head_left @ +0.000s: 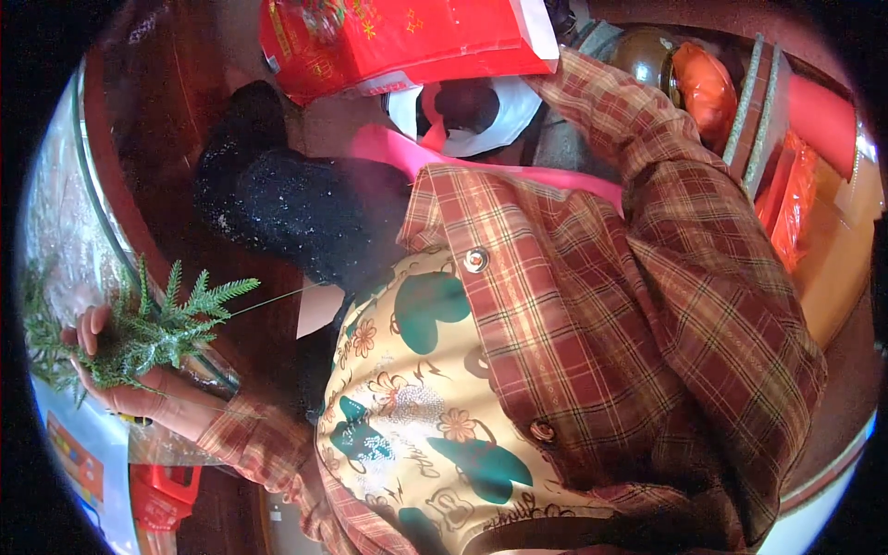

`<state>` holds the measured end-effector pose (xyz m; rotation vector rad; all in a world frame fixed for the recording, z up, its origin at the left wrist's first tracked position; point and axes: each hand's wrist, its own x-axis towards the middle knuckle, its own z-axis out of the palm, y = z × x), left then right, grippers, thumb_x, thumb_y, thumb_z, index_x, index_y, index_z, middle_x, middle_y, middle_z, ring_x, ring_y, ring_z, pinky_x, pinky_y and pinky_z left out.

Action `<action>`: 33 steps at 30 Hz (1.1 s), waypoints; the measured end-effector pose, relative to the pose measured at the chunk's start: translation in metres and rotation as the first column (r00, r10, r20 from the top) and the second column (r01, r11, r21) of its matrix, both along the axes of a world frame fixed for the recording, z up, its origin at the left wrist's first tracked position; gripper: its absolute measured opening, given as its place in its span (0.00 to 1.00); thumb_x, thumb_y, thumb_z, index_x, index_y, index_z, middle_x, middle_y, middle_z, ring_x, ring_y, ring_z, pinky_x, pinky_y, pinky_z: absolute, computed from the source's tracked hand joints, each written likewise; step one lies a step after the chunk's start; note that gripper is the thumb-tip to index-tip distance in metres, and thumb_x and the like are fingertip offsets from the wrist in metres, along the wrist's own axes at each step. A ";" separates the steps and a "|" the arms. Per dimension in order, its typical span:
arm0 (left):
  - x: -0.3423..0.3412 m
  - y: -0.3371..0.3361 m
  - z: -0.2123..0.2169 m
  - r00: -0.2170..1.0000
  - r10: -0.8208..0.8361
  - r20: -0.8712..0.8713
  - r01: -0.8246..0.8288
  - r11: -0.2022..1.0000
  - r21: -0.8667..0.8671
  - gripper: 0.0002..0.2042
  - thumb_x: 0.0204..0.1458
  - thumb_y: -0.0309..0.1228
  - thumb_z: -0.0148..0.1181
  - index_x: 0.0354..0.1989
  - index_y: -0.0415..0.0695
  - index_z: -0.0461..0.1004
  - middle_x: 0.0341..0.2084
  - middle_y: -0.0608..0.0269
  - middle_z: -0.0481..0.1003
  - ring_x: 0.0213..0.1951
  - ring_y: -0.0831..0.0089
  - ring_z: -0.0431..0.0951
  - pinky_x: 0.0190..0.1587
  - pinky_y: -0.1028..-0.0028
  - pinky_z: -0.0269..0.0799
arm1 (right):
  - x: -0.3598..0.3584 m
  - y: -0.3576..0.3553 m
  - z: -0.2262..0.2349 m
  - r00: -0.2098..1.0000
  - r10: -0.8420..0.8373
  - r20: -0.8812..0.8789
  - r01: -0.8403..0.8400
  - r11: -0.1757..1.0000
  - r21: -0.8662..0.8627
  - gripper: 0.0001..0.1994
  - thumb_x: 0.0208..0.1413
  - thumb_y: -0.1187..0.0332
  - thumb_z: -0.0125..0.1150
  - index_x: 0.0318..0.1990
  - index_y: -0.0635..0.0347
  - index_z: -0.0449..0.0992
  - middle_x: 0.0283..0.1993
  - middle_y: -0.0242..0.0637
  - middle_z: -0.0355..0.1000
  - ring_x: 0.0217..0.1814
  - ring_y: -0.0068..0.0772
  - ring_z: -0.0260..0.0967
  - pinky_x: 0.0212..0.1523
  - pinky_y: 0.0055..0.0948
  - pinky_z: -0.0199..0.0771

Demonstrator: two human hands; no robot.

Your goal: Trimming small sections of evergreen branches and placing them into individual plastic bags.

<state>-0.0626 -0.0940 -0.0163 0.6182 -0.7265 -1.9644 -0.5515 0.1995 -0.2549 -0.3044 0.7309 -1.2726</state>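
My left hand [143, 396] is closed around a bunch of feathery green pine-like sprigs [166, 338], holding it beside the edge of a shiny, pale tabletop [69, 185]. A thin strand stretches from the sprigs toward my cream shirt with dark green patches [435, 314]. My right sleeve, maroon-and-tan plaid cloth [638, 120], reaches up to a bright red box with gold markings [435, 42]; the right hand is hidden there, so I cannot tell whether it grasps anything. My black trousers, flecked with white [305, 203], lie between.
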 end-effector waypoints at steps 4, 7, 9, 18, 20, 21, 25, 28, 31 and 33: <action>0.003 -0.003 0.000 1.000 -0.006 -0.001 0.006 1.000 0.000 0.10 0.46 0.27 0.54 0.36 0.39 0.63 0.23 0.68 0.57 0.31 0.74 0.58 0.45 0.71 0.57 | 0.012 0.003 0.017 0.982 0.011 -0.189 -0.003 0.999 0.046 0.21 0.59 0.58 0.42 0.57 0.58 0.60 0.57 0.43 0.63 0.57 0.40 0.62 0.59 0.40 0.60; 0.004 -0.007 0.000 1.000 -0.015 0.004 0.015 1.000 -0.007 0.11 0.46 0.27 0.55 0.36 0.40 0.62 0.23 0.68 0.57 0.31 0.74 0.58 0.44 0.71 0.56 | 0.029 -0.004 0.028 0.943 0.019 -0.332 0.008 0.997 0.079 0.21 0.60 0.58 0.41 0.57 0.58 0.61 0.56 0.43 0.63 0.57 0.40 0.62 0.59 0.40 0.60; 0.005 -0.006 0.000 0.999 -0.012 0.036 0.012 1.000 -0.022 0.11 0.45 0.26 0.55 0.36 0.41 0.62 0.23 0.68 0.57 0.31 0.74 0.58 0.44 0.71 0.56 | 0.042 -0.006 0.040 0.905 0.030 -0.424 0.014 0.995 0.101 0.21 0.60 0.58 0.41 0.57 0.58 0.61 0.56 0.43 0.64 0.56 0.40 0.62 0.59 0.40 0.60; 0.002 0.001 0.001 0.998 0.000 0.062 0.002 0.999 -0.037 0.11 0.44 0.26 0.55 0.36 0.41 0.62 0.22 0.68 0.56 0.31 0.74 0.58 0.43 0.72 0.56 | 0.051 0.011 0.064 0.942 -0.152 0.300 0.124 0.986 0.108 0.24 0.57 0.54 0.46 0.57 0.56 0.61 0.54 0.39 0.64 0.54 0.32 0.62 0.53 0.35 0.64; -0.002 0.000 0.001 1.000 -0.025 -0.017 0.025 1.000 0.001 0.12 0.45 0.26 0.56 0.36 0.40 0.62 0.23 0.68 0.56 0.31 0.74 0.58 0.44 0.71 0.56 | 0.057 0.013 0.067 0.762 -0.207 0.613 0.163 0.978 0.128 0.25 0.55 0.52 0.48 0.57 0.55 0.61 0.54 0.37 0.64 0.53 0.28 0.62 0.51 0.32 0.66; -0.004 0.001 0.001 0.998 -0.037 -0.057 0.039 0.999 0.020 0.12 0.45 0.26 0.56 0.37 0.40 0.63 0.23 0.67 0.56 0.31 0.74 0.58 0.44 0.71 0.56 | 0.061 0.013 0.066 0.763 -0.208 0.613 0.163 0.978 0.129 0.25 0.55 0.52 0.48 0.57 0.55 0.61 0.54 0.37 0.64 0.53 0.28 0.62 0.51 0.32 0.66; -0.005 0.004 0.003 0.999 0.009 0.051 -0.008 1.000 -0.027 0.12 0.45 0.26 0.55 0.38 0.40 0.63 0.24 0.67 0.56 0.32 0.74 0.57 0.45 0.71 0.56 | 0.084 0.006 0.048 0.315 0.676 -0.667 -0.174 0.732 0.659 0.25 0.54 0.48 0.49 0.52 0.57 0.66 0.45 0.36 0.69 0.42 0.26 0.66 0.41 0.30 0.69; 0.000 -0.001 0.001 1.000 -0.026 0.017 0.026 0.999 -0.024 0.13 0.45 0.27 0.56 0.38 0.40 0.63 0.24 0.67 0.56 0.32 0.73 0.57 0.45 0.71 0.55 | 0.090 0.013 0.026 0.491 0.436 -0.754 -0.007 0.867 0.497 0.21 0.53 0.48 0.52 0.41 0.58 0.72 0.32 0.31 0.71 0.29 0.23 0.66 0.29 0.23 0.67; 0.010 -0.004 0.002 0.999 -0.039 0.002 0.039 0.999 -0.017 0.12 0.46 0.28 0.55 0.38 0.40 0.63 0.24 0.67 0.57 0.33 0.73 0.58 0.46 0.70 0.55 | 0.086 0.003 0.044 0.498 0.453 -0.739 -0.094 0.876 0.474 0.19 0.51 0.49 0.54 0.33 0.58 0.74 0.22 0.25 0.66 0.20 0.19 0.60 0.21 0.18 0.61; -0.002 -0.007 -0.013 0.996 -0.082 -0.041 0.084 0.996 0.026 0.12 0.46 0.29 0.55 0.38 0.40 0.64 0.25 0.67 0.57 0.34 0.72 0.59 0.48 0.67 0.56 | 0.073 0.013 0.070 0.490 0.459 -0.741 -0.085 0.872 0.483 0.19 0.51 0.49 0.56 0.30 0.58 0.74 0.17 0.22 0.63 0.16 0.16 0.57 0.18 0.16 0.59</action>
